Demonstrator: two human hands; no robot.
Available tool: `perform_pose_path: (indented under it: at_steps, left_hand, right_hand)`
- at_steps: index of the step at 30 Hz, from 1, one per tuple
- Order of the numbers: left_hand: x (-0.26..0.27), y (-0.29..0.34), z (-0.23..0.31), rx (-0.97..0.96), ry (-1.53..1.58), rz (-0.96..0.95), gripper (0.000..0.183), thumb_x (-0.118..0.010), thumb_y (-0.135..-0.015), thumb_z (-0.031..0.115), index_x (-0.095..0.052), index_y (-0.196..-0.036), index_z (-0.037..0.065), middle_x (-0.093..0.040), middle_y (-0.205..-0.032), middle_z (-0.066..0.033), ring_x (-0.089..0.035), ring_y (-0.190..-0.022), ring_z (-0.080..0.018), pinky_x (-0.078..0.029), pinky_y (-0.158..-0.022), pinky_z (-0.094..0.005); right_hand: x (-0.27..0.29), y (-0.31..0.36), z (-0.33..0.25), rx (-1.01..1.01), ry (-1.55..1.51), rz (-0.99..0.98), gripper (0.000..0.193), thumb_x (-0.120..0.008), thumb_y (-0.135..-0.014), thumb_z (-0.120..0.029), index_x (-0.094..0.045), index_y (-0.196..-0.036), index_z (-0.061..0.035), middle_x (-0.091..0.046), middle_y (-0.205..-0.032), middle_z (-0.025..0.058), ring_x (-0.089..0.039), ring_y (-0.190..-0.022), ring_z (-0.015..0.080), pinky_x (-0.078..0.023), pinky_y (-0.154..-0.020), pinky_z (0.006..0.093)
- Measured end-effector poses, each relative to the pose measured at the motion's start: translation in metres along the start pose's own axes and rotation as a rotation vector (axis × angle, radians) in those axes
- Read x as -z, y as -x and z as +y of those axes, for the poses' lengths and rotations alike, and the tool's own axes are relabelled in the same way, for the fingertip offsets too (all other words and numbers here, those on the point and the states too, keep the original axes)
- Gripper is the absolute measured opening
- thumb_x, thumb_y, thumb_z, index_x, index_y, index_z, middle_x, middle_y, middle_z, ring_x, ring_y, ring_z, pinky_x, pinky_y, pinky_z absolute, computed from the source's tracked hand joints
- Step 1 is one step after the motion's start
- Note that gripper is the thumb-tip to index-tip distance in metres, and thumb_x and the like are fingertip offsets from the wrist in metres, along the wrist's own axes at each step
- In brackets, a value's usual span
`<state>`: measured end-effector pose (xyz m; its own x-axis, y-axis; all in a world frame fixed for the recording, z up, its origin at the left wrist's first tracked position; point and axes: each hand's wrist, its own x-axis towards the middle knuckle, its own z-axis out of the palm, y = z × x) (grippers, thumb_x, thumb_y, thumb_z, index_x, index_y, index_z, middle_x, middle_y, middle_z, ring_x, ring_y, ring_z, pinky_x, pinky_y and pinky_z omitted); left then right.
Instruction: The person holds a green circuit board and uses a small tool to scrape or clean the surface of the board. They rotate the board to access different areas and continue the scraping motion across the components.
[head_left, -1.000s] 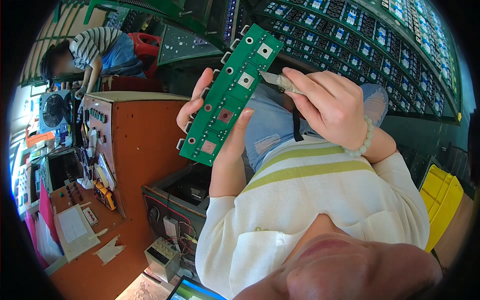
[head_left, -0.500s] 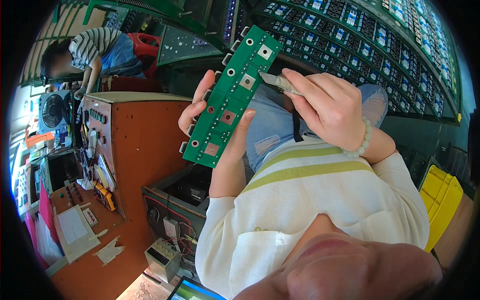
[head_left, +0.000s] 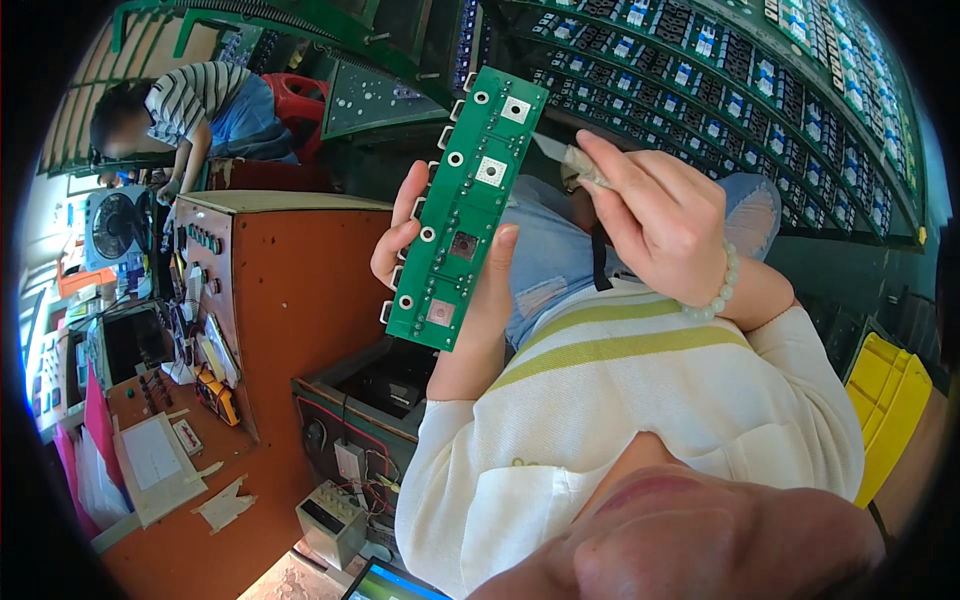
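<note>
A long green circuit board point(head_left: 470, 205) stands nearly upright in the picture, top tilted slightly right, and my left hand point(head_left: 490, 270) grips it by its long edges, thumb on the right and fingers on the left. Square pads run down its face, two pale and two darker, beside several ringed holes. Metal brackets stick out along its left edge. My right hand point(head_left: 660, 210) pinches the wrapped handle of a small knife point(head_left: 553, 148). The blade points left, its tip close to the board's upper right edge; I cannot tell if they touch.
Racks of populated circuit boards point(head_left: 700, 80) fill the upper right. At left stands a brown wooden bench point(head_left: 300, 290) with a yellow multimeter point(head_left: 216, 396) and a fan point(head_left: 110, 225). Another person point(head_left: 200, 110) sits at the far left. A yellow bin point(head_left: 885, 410) lies at right.
The board has turned a little more upright and shifted slightly down. The knife's tip has moved from over the board's face to its right edge, a little higher.
</note>
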<state>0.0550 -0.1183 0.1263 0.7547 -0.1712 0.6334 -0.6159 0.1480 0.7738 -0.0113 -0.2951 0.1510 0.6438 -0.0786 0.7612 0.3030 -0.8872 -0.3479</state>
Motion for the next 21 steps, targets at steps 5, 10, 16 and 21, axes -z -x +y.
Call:
perform_pose_path:
  at_steps: [5, 10, 16, 21]
  left_hand:
    - [-0.002, -0.001, 0.001, 0.036, 0.104, 0.016, 0.058, -0.069, -0.077, 0.001, -0.031, -0.117, 0.018, -0.029, -0.140, -0.0204, -0.040, -0.126, -0.0316, -0.048, -0.093, -0.0491]
    - [-0.002, -0.003, 0.003, 0.047, 0.132, 0.030, 0.057, -0.068, -0.077, -0.002, -0.033, -0.118, 0.018, -0.030, -0.140, -0.0202, -0.041, -0.125, -0.0317, -0.048, -0.094, -0.0489]
    - [-0.006, -0.005, 0.000, 0.092, 0.214, 0.094, 0.059, -0.072, -0.075, 0.005, -0.032, -0.117, 0.017, -0.032, -0.138, -0.0212, -0.045, -0.121, -0.0314, -0.050, -0.091, -0.0448]
    - [-0.011, -0.009, 0.000, 0.162, 0.300, 0.169, 0.067, -0.079, -0.072, 0.016, -0.029, -0.116, 0.017, -0.032, -0.137, -0.0220, -0.048, -0.117, -0.0316, -0.053, -0.086, -0.0425]
  right_hand:
    - [0.003, -0.003, 0.000, -0.018, -0.045, -0.017, 0.034, -0.069, -0.072, -0.006, -0.064, -0.106, -0.0021, -0.059, -0.071, 0.0043, -0.057, -0.058, 0.0169, -0.047, -0.050, 0.0272]
    - [0.002, -0.004, 0.001, -0.034, -0.070, -0.027, 0.031, -0.069, -0.074, -0.007, -0.064, -0.103, -0.0019, -0.059, -0.070, 0.0052, -0.057, -0.056, 0.0183, -0.046, -0.050, 0.0281]
    - [-0.002, -0.005, 0.002, -0.051, -0.133, -0.010, 0.026, -0.069, -0.073, -0.005, -0.063, -0.099, -0.0016, -0.059, -0.067, 0.0067, -0.057, -0.054, 0.0206, -0.046, -0.049, 0.0292]
    - [-0.002, -0.005, 0.003, -0.062, -0.195, -0.043, 0.024, -0.069, -0.074, -0.004, -0.063, -0.097, -0.0014, -0.059, -0.066, 0.0074, -0.056, -0.053, 0.0210, -0.044, -0.047, 0.0298]
